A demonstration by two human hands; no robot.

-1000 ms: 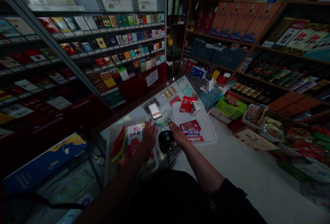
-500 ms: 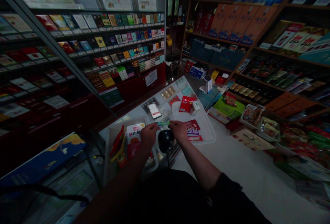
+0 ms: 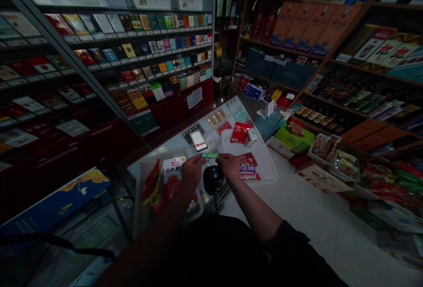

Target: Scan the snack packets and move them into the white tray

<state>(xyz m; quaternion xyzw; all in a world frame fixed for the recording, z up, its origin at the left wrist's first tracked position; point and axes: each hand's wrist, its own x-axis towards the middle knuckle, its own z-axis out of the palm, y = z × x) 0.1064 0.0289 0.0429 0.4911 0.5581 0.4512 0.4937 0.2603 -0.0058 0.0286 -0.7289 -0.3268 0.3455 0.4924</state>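
Between my two hands is a small flat green-and-blue packet (image 3: 210,155), perhaps a pack of gum. My left hand (image 3: 192,170) pinches its left end and my right hand (image 3: 229,166) its right end. Just below the packet stands a black scanner (image 3: 213,180) with a small blue light and a cable. A white bin (image 3: 139,190) by my left hand holds a white-and-red snack bag (image 3: 172,168) and other colourful packets. Beyond my right hand, a white tray (image 3: 270,163) holds a red pouch (image 3: 240,132), a small white box (image 3: 251,136) and several red and purple packets.
A phone (image 3: 199,142) lies on the glass counter (image 3: 165,139). Shelves of cigarette packs (image 3: 158,47) rise ahead on the left. Boxes and bottles fill the wooden shelves (image 3: 324,60) on the right, above snack boxes (image 3: 325,146). A dark blue box (image 3: 59,203) lies at lower left.
The packet has turned a little, so more of its printed face shows. Both hands keep hold of it in nearly the same place.
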